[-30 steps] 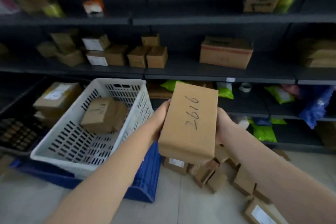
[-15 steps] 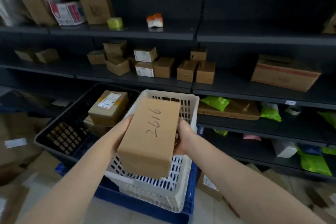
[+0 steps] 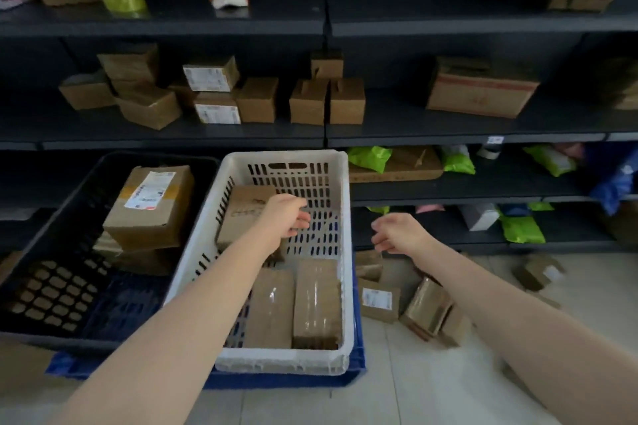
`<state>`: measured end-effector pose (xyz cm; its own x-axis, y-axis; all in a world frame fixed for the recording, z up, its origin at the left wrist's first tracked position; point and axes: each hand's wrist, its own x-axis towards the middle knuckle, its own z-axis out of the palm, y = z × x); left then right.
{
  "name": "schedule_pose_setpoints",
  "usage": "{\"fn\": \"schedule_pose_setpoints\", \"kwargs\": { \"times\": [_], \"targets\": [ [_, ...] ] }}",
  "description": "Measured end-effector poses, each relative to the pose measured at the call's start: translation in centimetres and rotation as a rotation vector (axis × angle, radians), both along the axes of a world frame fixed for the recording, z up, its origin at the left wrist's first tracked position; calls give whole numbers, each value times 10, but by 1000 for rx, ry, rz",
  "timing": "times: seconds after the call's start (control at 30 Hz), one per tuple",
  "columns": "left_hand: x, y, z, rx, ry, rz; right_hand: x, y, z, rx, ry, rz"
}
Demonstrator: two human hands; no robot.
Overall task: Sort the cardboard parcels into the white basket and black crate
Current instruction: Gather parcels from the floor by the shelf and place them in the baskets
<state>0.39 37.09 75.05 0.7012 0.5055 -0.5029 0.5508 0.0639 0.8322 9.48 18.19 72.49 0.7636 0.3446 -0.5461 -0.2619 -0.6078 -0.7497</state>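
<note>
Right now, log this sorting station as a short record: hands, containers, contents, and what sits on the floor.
left hand: over the white basket, fingers relaxed, holding nothing
right hand: right of the basket, loosely curled, holding nothing
white basket: holds a far parcel and two near parcels side by side
black crate: left of the basket; labelled parcel lies on top of others
floor parcels: several loose, right of the basket
blue crate: beneath the white basket
</note>
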Motion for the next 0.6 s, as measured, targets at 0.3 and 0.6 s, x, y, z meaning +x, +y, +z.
{"fn": "schedule_pose_setpoints", "kwargs": {
  "times": [0.3,0.6],
  "targets": [
    [95,-98,-14,-51,70,-272,63,-117,-21,-172,-3,-62],
    [202,-181,-68,-67,199,-234,183,-193,-51,-221,55,65]
  ]
}}
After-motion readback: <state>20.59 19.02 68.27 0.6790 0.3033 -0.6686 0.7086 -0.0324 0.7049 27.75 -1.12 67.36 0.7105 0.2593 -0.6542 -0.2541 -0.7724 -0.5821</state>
